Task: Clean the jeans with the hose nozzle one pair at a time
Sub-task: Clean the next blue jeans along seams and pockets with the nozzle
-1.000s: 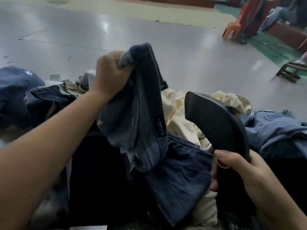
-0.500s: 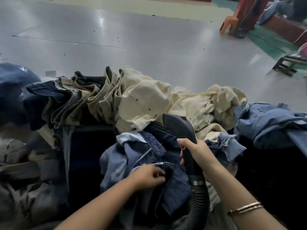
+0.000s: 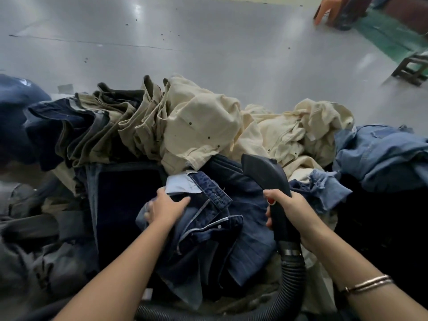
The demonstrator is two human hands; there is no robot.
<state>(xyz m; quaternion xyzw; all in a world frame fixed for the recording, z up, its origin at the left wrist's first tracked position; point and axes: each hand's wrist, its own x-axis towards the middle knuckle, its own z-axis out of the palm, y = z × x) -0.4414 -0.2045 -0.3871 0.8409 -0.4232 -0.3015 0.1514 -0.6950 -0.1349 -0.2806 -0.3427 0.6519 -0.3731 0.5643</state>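
Observation:
A dark blue pair of jeans (image 3: 208,228) lies crumpled in front of me, waistband up, with a pale pocket lining showing. My left hand (image 3: 165,206) rests on its left side, thumb spread, fingers curled into a fold of the denim. The handle of the black hose nozzle (image 3: 261,170) is gripped by my right hand (image 3: 289,212), thumb beside a red button. The nozzle's head points up and away, just above the jeans' far edge. Its ribbed hose (image 3: 291,274) runs down and curves left beneath my arms.
Cream trousers (image 3: 203,126) are heaped behind the jeans, with folded khaki and dark pairs (image 3: 92,126) at the left and light blue denim (image 3: 379,158) at the right. Grey garments (image 3: 34,239) lie at the near left. Beyond is grey floor, an orange chair (image 3: 324,10) and a stool (image 3: 412,68).
My left hand lowered the raised jeans onto the pile and now sits on them. My right hand brought the nozzle down and away from my face, over the jeans.

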